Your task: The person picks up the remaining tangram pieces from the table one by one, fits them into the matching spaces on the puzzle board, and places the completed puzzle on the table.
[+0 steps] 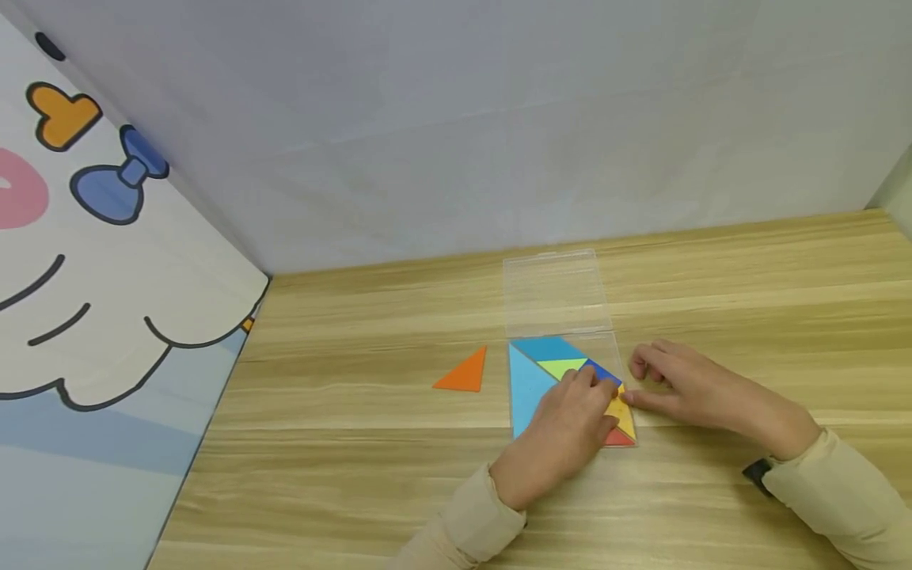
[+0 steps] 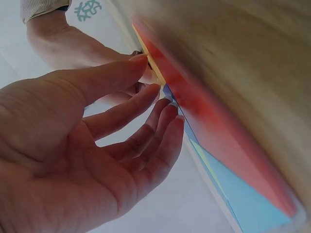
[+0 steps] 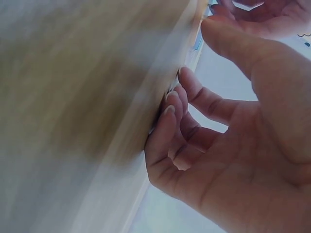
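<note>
A tangram set lies in a clear plastic case (image 1: pixel 614 348). In it I see a light blue triangle (image 1: pixel 526 396), a teal piece (image 1: pixel 547 347), a light green piece (image 1: pixel 561 367), a dark blue piece (image 1: pixel 606 374), a yellow piece (image 1: pixel 623 413) and a red triangle (image 1: pixel 623 438). My left hand (image 1: pixel 563 431) is over the pieces, its bent fingertips resting on them around the blue and yellow ones and hiding part of the set. At the case's right edge, my right hand (image 1: pixel 687 385) touches the yellow piece's side with its thumb; its other fingers rest loosely bent on the table.
An orange triangle (image 1: pixel 466 374) lies on the wooden table (image 1: pixel 342 459), left of the case. The case's transparent lid (image 1: pixel 556 293) is folded back flat behind it. A pale wall (image 1: pixel 499 142) stands at the rear, and a cartoon-printed panel (image 1: pixel 199 269) at the left.
</note>
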`<action>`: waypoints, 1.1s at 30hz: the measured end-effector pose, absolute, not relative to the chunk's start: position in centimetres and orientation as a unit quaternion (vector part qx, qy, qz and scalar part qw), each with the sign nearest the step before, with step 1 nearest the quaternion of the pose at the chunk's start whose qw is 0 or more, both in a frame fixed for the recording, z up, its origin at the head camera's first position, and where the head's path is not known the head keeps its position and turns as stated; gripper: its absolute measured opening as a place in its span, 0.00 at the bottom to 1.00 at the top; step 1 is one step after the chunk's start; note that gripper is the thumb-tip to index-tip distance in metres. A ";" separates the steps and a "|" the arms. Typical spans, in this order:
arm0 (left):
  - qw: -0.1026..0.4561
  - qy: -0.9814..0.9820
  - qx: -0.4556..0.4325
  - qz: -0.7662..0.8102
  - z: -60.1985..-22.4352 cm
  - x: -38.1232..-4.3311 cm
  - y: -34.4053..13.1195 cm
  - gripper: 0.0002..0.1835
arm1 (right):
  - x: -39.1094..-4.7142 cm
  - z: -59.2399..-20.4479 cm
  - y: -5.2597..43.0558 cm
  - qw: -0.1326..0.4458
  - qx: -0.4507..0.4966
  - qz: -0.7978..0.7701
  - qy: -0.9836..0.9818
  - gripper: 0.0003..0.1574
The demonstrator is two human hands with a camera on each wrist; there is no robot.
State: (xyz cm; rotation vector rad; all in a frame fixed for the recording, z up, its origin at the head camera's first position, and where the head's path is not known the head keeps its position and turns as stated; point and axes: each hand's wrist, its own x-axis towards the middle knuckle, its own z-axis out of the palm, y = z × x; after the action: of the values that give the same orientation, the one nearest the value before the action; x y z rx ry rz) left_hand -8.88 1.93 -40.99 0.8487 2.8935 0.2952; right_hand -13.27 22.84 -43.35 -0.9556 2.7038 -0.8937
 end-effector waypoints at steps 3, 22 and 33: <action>0.059 0.951 0.286 0.101 -40.9 -9.0 1.5 0.16 | -13.3 -43.3 22.8 0.072 -0.316 -0.297 0.898 0.18; 0.018 0.954 0.271 0.124 -41.5 -9.8 -1.1 0.15 | -13.5 -43.7 22.8 0.074 -0.312 -0.295 0.900 0.19; -0.006 0.959 0.250 0.135 -41.9 -10.3 -2.4 0.12 | -13.7 -43.8 22.9 0.073 -0.310 -0.298 0.900 0.18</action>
State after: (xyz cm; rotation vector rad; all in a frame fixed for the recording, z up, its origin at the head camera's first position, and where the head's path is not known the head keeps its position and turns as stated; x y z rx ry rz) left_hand -10.29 -2.43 -41.93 0.7874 3.0230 0.4260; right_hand -13.70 22.85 -43.84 -0.9321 2.7015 -0.8947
